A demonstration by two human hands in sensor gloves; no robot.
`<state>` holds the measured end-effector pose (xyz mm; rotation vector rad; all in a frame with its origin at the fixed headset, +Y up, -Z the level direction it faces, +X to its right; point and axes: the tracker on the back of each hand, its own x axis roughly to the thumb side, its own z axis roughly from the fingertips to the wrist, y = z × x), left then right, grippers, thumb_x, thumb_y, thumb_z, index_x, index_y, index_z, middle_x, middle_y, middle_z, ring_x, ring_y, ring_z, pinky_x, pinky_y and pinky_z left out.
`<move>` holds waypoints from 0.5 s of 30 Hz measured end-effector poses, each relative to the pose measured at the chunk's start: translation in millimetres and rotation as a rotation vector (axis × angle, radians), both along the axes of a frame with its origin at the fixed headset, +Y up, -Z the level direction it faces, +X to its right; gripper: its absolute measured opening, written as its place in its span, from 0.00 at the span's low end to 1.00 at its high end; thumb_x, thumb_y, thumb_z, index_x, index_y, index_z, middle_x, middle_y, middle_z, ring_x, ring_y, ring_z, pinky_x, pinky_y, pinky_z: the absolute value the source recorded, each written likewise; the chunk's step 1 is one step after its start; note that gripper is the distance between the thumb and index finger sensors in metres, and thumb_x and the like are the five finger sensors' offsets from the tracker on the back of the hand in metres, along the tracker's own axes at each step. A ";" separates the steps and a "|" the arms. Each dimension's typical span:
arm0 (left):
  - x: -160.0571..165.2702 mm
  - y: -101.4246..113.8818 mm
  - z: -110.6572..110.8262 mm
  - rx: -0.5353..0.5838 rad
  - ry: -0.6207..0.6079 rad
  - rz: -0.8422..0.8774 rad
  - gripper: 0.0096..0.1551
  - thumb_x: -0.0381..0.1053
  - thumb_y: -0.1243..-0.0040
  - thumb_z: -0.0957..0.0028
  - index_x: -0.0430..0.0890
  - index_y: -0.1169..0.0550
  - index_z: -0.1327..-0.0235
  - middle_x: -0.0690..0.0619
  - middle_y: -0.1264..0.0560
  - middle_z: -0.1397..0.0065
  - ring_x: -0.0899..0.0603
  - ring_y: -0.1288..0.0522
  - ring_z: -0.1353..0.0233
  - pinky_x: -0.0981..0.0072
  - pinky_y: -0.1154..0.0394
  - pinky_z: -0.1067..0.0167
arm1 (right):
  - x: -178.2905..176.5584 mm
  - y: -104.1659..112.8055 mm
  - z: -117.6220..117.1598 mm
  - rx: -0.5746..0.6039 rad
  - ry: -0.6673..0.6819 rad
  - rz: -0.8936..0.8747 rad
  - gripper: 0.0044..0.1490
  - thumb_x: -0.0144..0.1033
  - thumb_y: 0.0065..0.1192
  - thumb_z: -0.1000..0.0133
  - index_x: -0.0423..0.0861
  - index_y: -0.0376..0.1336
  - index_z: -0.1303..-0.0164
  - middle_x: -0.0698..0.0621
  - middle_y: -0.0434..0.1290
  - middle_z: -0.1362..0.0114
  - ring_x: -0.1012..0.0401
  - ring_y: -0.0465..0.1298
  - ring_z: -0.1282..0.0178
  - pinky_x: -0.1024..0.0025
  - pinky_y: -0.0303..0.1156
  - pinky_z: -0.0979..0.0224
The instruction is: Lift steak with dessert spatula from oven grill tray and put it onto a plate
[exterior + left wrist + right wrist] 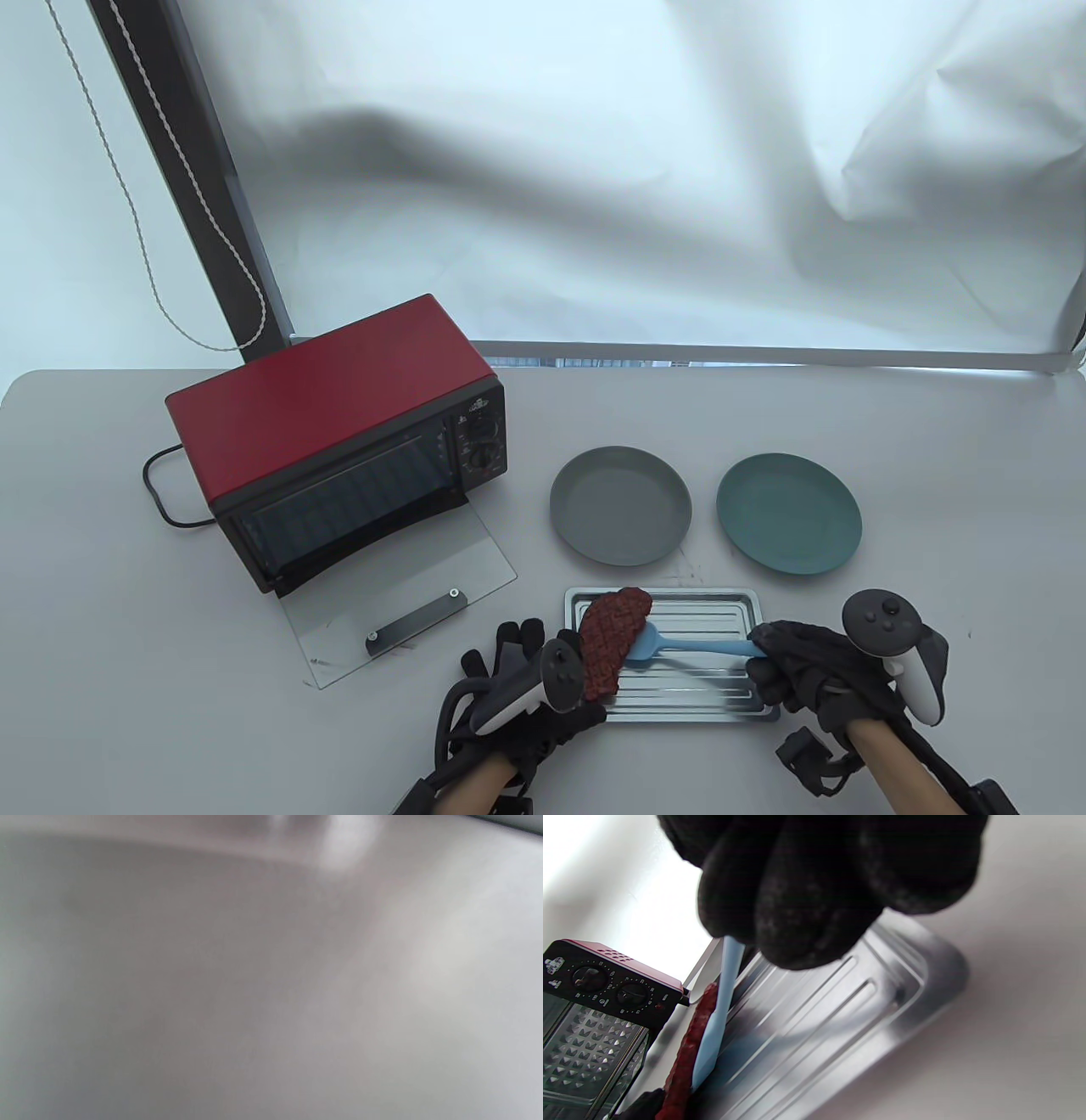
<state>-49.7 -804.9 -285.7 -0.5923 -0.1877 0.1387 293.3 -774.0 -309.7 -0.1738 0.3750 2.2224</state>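
Observation:
A brown grilled steak (612, 638) lies tilted at the left end of the ribbed metal oven tray (696, 706). The light-blue dessert spatula (679, 648) has its blade against the steak's right edge. My right hand (797, 671) grips its handle from the right. The right wrist view shows the steak (685, 1052) edge-on with the spatula (717, 1018) flat against it above the tray (840, 1014), my right hand (814, 887) curled round the handle. My left hand (517, 654) lies at the tray's left end, fingers stretched out beside the steak, partly hidden by its tracker. The left wrist view is only grey blur.
A grey plate (619, 516) and a teal plate (789, 514) sit just behind the tray. A red toaster oven (339, 450) stands at the left, its glass door (399, 594) folded down onto the table near my left hand; its cable (157, 492) trails left.

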 end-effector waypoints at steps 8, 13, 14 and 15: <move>-0.3 0.3 -0.3 0.002 -0.002 -0.003 0.54 0.77 0.60 0.47 0.61 0.68 0.19 0.46 0.74 0.12 0.33 0.73 0.14 0.22 0.68 0.27 | -12.7 -4.5 1.8 -0.022 0.014 -0.039 0.34 0.45 0.60 0.35 0.28 0.74 0.39 0.44 0.88 0.58 0.54 0.87 0.58 0.65 0.83 0.55; -0.3 0.7 -0.6 0.009 -0.007 -0.004 0.54 0.77 0.60 0.47 0.61 0.67 0.19 0.44 0.73 0.12 0.33 0.72 0.14 0.21 0.67 0.27 | -8.6 -10.0 0.3 -0.084 0.015 -0.139 0.36 0.45 0.60 0.35 0.25 0.72 0.37 0.39 0.88 0.54 0.50 0.86 0.54 0.62 0.83 0.53; -0.2 0.9 -0.7 0.009 -0.008 -0.004 0.54 0.77 0.59 0.47 0.61 0.67 0.19 0.44 0.73 0.12 0.33 0.72 0.14 0.21 0.67 0.27 | -8.1 -10.8 0.0 -0.094 0.014 -0.159 0.36 0.44 0.60 0.35 0.24 0.72 0.37 0.39 0.88 0.54 0.50 0.86 0.53 0.61 0.83 0.52; -0.1 1.1 -0.9 0.011 -0.010 -0.005 0.54 0.77 0.59 0.47 0.61 0.67 0.19 0.44 0.73 0.12 0.32 0.72 0.13 0.21 0.67 0.27 | -7.2 -11.9 -0.1 -0.107 0.008 -0.187 0.37 0.44 0.60 0.35 0.24 0.72 0.36 0.39 0.87 0.53 0.50 0.86 0.53 0.61 0.82 0.52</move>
